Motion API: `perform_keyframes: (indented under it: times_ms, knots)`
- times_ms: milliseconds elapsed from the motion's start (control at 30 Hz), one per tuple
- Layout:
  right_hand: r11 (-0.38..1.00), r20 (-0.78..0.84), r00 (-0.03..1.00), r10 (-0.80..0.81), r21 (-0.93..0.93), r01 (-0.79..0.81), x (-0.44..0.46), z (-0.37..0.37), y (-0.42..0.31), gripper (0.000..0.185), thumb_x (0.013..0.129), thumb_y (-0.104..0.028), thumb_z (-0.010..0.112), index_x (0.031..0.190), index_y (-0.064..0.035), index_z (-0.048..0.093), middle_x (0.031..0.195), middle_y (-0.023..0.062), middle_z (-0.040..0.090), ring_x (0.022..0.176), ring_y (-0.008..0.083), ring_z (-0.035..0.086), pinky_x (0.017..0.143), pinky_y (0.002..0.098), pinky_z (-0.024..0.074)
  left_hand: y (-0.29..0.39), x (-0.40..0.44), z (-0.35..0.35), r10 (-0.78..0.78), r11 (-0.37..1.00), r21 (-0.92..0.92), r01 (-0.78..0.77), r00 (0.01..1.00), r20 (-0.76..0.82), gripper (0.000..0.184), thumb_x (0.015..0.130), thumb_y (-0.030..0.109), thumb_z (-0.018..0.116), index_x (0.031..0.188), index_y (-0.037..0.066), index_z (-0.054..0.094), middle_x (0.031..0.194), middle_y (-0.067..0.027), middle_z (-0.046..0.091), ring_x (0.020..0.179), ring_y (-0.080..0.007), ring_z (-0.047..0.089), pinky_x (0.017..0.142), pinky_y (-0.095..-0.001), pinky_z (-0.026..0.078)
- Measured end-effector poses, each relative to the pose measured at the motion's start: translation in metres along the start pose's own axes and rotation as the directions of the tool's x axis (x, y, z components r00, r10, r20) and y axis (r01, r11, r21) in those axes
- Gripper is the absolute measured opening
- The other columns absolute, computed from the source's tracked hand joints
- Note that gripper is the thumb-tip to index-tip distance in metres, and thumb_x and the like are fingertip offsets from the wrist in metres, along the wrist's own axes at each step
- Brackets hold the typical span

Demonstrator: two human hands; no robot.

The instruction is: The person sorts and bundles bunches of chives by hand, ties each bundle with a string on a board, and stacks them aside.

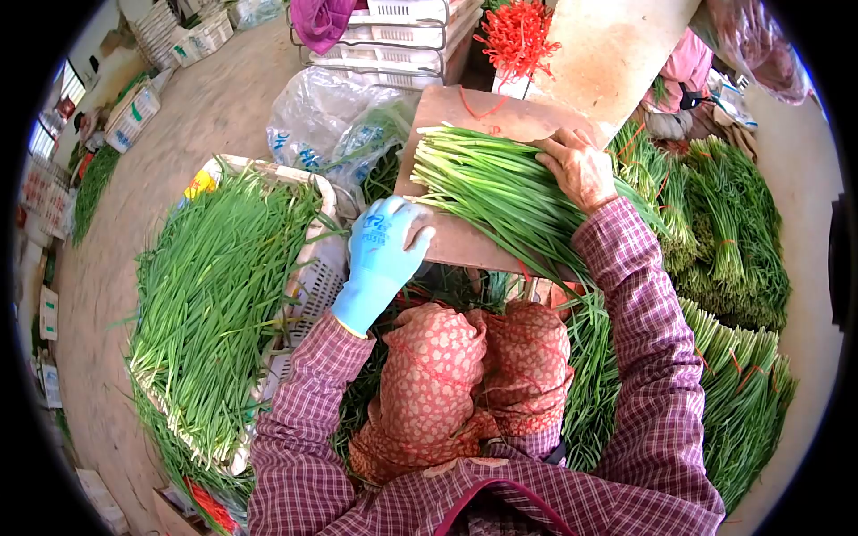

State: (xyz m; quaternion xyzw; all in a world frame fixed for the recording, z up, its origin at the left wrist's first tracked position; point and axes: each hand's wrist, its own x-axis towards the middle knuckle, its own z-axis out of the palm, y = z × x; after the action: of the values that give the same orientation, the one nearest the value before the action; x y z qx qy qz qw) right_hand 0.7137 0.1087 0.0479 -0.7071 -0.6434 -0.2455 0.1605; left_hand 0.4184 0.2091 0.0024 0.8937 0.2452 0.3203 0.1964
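Long green stalks with pale ends lie loose across a brown board in front of me. My bare right hand rests on top of the stalks, its fingers bent over them near the board's right side. My left hand, in a light blue glove, is at the board's left edge beside the pale ends. Its fingers are curled and the thumb points right; whether anything is under them is hidden. A bunch of red ties sits beyond the board.
At the left stands a white crate heaped with loose greens. Tied bunches are piled at the right. A clear plastic bag lies behind the crate, near stacked white baskets. A person crouches at far left.
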Motion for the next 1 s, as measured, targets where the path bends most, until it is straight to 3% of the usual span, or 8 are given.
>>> perform_keyframes:
  times_ms: [200,367,467,567,700,833,933,1000]
  knots:
    - [0.999,0.079,0.997,-0.024,0.029,0.021,0.004,-0.003,-0.011,0.021,0.082,-0.026,0.066,0.102,-0.0194,0.069,0.095,0.0002,0.06,0.093,0.0217,0.058,0.074,0.0361,0.0527,0.035,0.041,0.018,0.263,0.917,0.28,-0.284,0.958,0.112,0.093,0.064,0.034,0.08,0.141,0.008,0.035,0.14,-0.009,0.039,0.134,-0.0275,0.032,0.111,-0.0447,0.026]
    - [0.994,0.121,0.99,-0.068,0.098,0.057,0.002,-0.001,-0.014,0.033,0.086,-0.036,0.062,0.113,-0.0174,0.065,0.108,0.0034,0.059,0.104,0.0253,0.055,0.086,0.0395,0.0481,0.028,0.081,0.053,0.295,0.835,0.428,-0.347,0.938,0.185,0.1,0.061,0.045,0.081,0.142,0.007,0.035,0.143,-0.0099,0.038,0.136,-0.0278,0.03,0.111,-0.048,0.025]
    - [0.996,0.071,0.997,0.004,0.088,-0.011,-0.005,0.004,-0.019,0.084,0.078,-0.07,0.053,0.138,-0.0126,0.045,0.128,0.014,0.051,0.119,0.034,0.046,0.1,0.0507,0.0326,0.012,0.094,0.068,0.237,0.855,0.402,-0.327,0.937,0.258,0.098,0.061,0.046,0.081,0.14,0.008,0.037,0.142,-0.0104,0.039,0.135,-0.0285,0.032,0.11,-0.049,0.025]
    - [0.999,0.139,0.99,0.001,0.053,-0.009,-0.018,0.023,-0.029,0.104,0.064,-0.079,0.058,0.143,-0.0144,0.038,0.133,0.0137,0.045,0.122,0.0342,0.043,0.099,0.0517,0.032,0.005,0.102,0.072,0.217,0.899,0.319,-0.301,0.937,0.274,0.095,0.063,0.045,0.08,0.14,0.01,0.037,0.141,-0.0104,0.039,0.134,-0.0296,0.033,0.109,-0.049,0.026]
    - [0.998,0.119,0.992,0.044,0.04,-0.049,-0.025,0.044,-0.026,0.098,0.063,-0.075,0.062,0.142,-0.0226,0.038,0.131,0.0111,0.046,0.117,0.0344,0.045,0.098,0.0509,0.0336,-0.01,0.111,0.047,0.188,0.914,0.28,-0.293,0.919,0.347,0.093,0.067,0.038,0.079,0.144,0.012,0.033,0.142,-0.016,0.038,0.132,-0.0346,0.036,0.11,-0.0463,0.028]
    - [0.999,0.124,0.992,0.038,0.034,-0.042,-0.021,0.045,-0.022,0.081,0.073,-0.067,0.06,0.14,-0.0259,0.043,0.121,0.013,0.052,0.109,0.0372,0.05,0.096,0.0481,0.0369,-0.033,0.104,-0.004,0.117,0.982,-0.129,-0.137,0.981,-0.152,0.04,0.078,0.019,0.073,0.115,0.007,0.062,0.113,-0.0153,0.06,0.108,-0.0266,0.058,0.096,-0.036,0.044]
    - [0.996,0.18,0.98,0.081,0.01,-0.084,-0.021,0.042,-0.027,0.073,0.077,-0.065,0.057,0.139,-0.0283,0.044,0.122,0.0128,0.052,0.11,0.0366,0.05,0.097,0.0476,0.0365,-0.025,0.064,0.004,-0.262,0.923,-0.329,0.2,0.953,-0.153,0.019,0.081,0.011,0.068,0.099,0.004,0.067,0.096,-0.0094,0.065,0.088,-0.0188,0.063,0.084,-0.0297,0.049]
    - [0.996,0.171,0.982,0.082,0.025,-0.088,-0.021,0.046,-0.025,0.07,0.079,-0.063,0.057,0.139,-0.0287,0.044,0.122,0.0125,0.052,0.11,0.0361,0.05,0.097,0.0475,0.0364,-0.03,0.048,0.027,-0.106,0.979,-0.193,0.065,0.972,-0.21,0.011,0.081,0.01,0.067,0.09,0.004,0.069,0.086,-0.0068,0.064,0.077,-0.0174,0.062,0.072,-0.0289,0.049]
